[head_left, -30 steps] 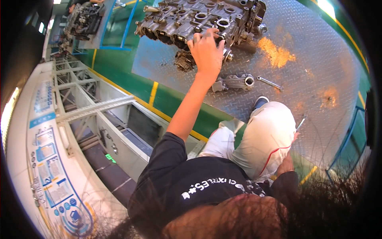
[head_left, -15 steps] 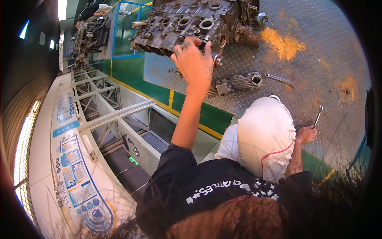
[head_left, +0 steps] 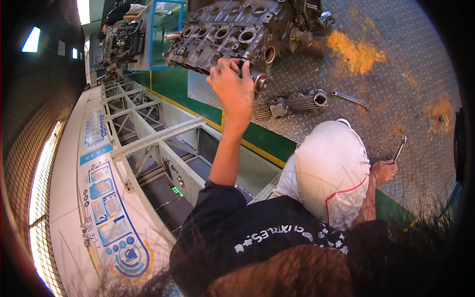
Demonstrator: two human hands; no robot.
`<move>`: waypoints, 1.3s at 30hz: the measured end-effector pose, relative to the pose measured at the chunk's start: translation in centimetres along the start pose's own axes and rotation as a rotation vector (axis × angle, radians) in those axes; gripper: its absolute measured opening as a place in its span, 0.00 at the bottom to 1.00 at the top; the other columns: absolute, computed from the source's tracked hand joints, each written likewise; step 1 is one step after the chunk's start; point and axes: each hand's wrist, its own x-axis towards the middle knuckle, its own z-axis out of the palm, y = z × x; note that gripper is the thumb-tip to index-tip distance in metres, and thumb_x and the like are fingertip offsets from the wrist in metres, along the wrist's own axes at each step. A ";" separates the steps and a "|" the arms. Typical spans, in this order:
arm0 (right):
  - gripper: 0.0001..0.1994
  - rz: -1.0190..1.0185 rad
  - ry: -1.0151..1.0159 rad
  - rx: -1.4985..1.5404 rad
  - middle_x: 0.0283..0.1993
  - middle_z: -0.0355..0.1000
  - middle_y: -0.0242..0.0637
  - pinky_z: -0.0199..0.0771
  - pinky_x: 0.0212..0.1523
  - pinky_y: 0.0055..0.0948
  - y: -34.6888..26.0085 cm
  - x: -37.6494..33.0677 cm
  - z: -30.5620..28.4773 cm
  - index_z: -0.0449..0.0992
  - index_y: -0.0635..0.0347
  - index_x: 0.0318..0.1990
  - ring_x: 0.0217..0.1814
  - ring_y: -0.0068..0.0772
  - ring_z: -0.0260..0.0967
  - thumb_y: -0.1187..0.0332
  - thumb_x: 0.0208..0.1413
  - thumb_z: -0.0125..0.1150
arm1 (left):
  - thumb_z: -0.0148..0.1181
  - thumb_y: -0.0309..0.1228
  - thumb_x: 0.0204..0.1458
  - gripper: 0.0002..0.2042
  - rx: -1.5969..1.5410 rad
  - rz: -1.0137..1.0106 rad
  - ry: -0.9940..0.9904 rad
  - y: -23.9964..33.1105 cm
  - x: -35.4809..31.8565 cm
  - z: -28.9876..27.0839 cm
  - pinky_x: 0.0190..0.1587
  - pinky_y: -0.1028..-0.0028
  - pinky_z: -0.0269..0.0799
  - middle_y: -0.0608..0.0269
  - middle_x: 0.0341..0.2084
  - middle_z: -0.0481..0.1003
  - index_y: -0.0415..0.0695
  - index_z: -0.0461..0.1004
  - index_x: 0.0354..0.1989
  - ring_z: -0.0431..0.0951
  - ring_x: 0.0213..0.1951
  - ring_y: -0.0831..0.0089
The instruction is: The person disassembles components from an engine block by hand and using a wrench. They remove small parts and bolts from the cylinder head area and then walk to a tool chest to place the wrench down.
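Note:
My left hand (head_left: 231, 89) is at the near lower edge of a grimy metal engine (head_left: 217, 39). Its fingers and thumb are closed around a small dark part there, which I cannot make out. A round metal end piece (head_left: 261, 82) sticks out beside the thumb. My right hand (head_left: 384, 171), low at the right, is closed around a wrench (head_left: 401, 148) whose head points up and away. Between my hands lies a long ribbed metal cover (head_left: 294, 105) on the plate.
A second wrench (head_left: 350, 99) lies on the treadplate surface (head_left: 366, 128), near orange-brown stains (head_left: 354, 52). My pale trouser knee (head_left: 329, 168) rises in front. Metal framing (head_left: 163, 133) runs along the left. Farther back are another engine (head_left: 121, 42) and a bending person (head_left: 121, 14).
The engine's near right corner appears slightly lower and farther left, and my left hand has moved with it. The background at left has shifted right. My right hand still holds the wrench.

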 end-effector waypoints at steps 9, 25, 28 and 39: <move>0.15 -0.005 0.014 0.007 0.49 0.76 0.40 0.70 0.51 0.51 0.2 0.1 -0.1 0.77 0.57 0.49 0.54 0.49 0.73 0.57 0.70 0.49 | 0.72 0.34 0.52 0.12 0.043 -0.143 -0.026 1.4 0.5 -0.1 0.50 0.57 0.63 0.63 0.29 0.74 0.43 0.74 0.33 0.73 0.38 0.56; 0.15 0.014 0.042 0.037 0.48 0.75 0.40 0.71 0.49 0.50 0.4 0.0 -0.3 0.77 0.57 0.48 0.51 0.49 0.73 0.56 0.70 0.49 | 0.71 0.29 0.50 0.11 0.061 0.402 -0.050 -1.0 1.2 -1.8 0.49 0.59 0.66 0.59 0.31 0.77 0.45 0.75 0.38 0.76 0.43 0.58; 0.18 0.015 -0.043 0.053 0.50 0.76 0.41 0.72 0.52 0.51 -1.4 0.0 -0.4 0.77 0.60 0.49 0.54 0.49 0.74 0.54 0.71 0.48 | 0.69 0.27 0.51 0.10 0.154 0.426 -0.126 -1.8 1.5 -2.7 0.47 0.58 0.67 0.58 0.28 0.76 0.44 0.72 0.37 0.76 0.39 0.56; 0.15 0.009 0.054 0.053 0.46 0.75 0.40 0.72 0.47 0.50 0.0 -0.1 -0.2 0.77 0.57 0.47 0.49 0.50 0.73 0.56 0.69 0.51 | 0.70 0.24 0.48 0.13 0.068 0.266 -0.147 -0.3 1.4 -1.3 0.48 0.55 0.66 0.55 0.30 0.75 0.41 0.69 0.37 0.75 0.40 0.52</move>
